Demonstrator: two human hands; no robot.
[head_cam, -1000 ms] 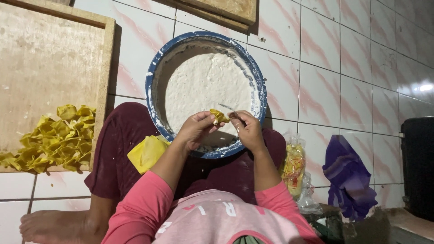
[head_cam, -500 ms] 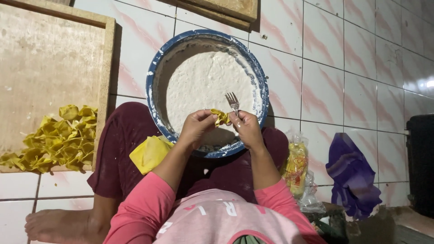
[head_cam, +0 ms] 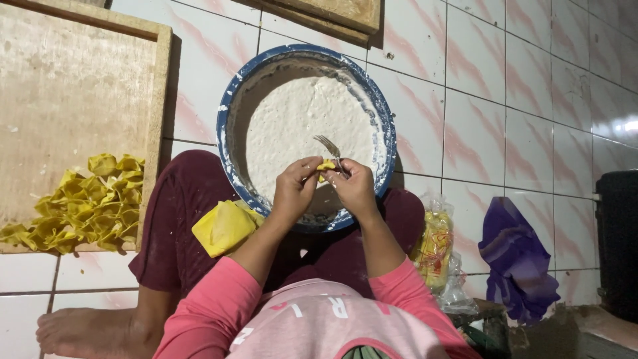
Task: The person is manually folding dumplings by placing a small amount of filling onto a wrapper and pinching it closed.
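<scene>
My left hand (head_cam: pixel 294 189) and my right hand (head_cam: pixel 355 188) meet over the near rim of a blue-rimmed bowl (head_cam: pixel 229 110) of white filling resting on my lap. Both pinch a small yellow wrapper (head_cam: pixel 325 165) between the fingertips. My right hand also holds a metal fork (head_cam: pixel 328 146), its tines pointing up over the filling. A stack of flat yellow wrappers (head_cam: pixel 224 227) lies on my left thigh beside the bowl.
A wooden board (head_cam: pixel 73 86) on the tiled floor at left carries a pile of folded yellow dumplings (head_cam: pixel 83 206). A clear bag with yellow contents (head_cam: pixel 435 249) and a purple bag (head_cam: pixel 515 256) lie at right. My bare foot (head_cam: pixel 80 332) is at lower left.
The fork has swung from lying across toward the left to standing upright in my right hand. The yellow wrapper has been folded smaller between my fingertips.
</scene>
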